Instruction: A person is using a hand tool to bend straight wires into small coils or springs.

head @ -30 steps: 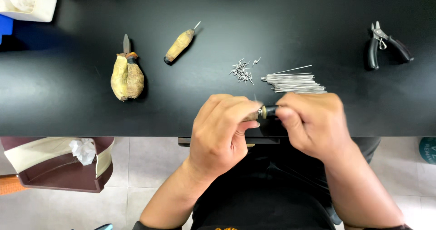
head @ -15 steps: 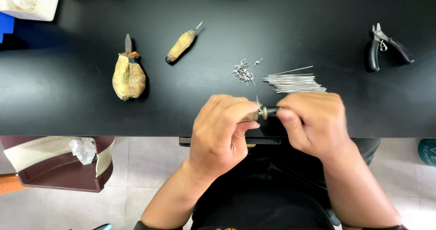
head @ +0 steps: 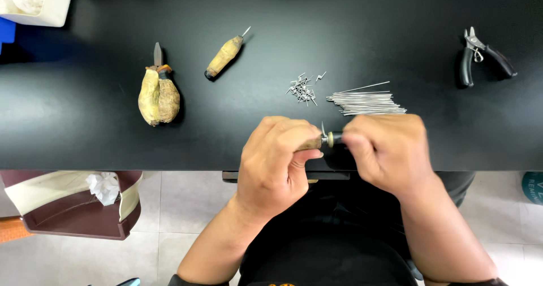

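Observation:
My left hand (head: pixel 276 161) is closed around the tan wooden handle of a small hand tool (head: pixel 317 142) at the near edge of the black table (head: pixel 85 128). My right hand (head: pixel 384 150) pinches the tool's dark metal tip, where a short pin sticks up. Both hands meet over the table edge. Just beyond them lies a bundle of thin straight metal wires (head: pixel 366 101), and left of that a small heap of short bent wire pieces (head: pixel 302 88).
A tan-handled awl (head: pixel 225 55) and a bulky cloth-wrapped knife (head: pixel 158 92) lie at the left. Black-handled pliers (head: pixel 481 57) rest at the far right. A white container (head: pixel 34 3) sits at the top left corner. A brown bin (head: pixel 79 204) stands on the floor.
The view has shifted slightly. Both hands stay together on the tool in nearly the same place.

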